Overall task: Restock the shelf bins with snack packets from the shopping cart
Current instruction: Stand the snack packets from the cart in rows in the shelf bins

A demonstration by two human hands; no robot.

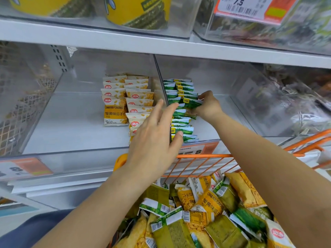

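Heaped snack packets [206, 217] fill the shopping cart [202, 156] at lower right, so plenty remains. Mid-frame, my right hand [207, 106] pinches a green packet [189, 104] into the part-filled right bin [223, 104]; my left hand [155, 138] reaches open-fingered.

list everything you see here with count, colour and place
yellow packets: two rows, left bin
green packets: one row, right bin
bins: two, clear, middle shelf
loose packets: many, yellow and green, in cart
cart: one, orange, lower right
price tags: several, orange and white, on bin fronts
tubs: two, yellow, top shelf
left hand: open, thumb on front green packets
right hand: pinching green packets
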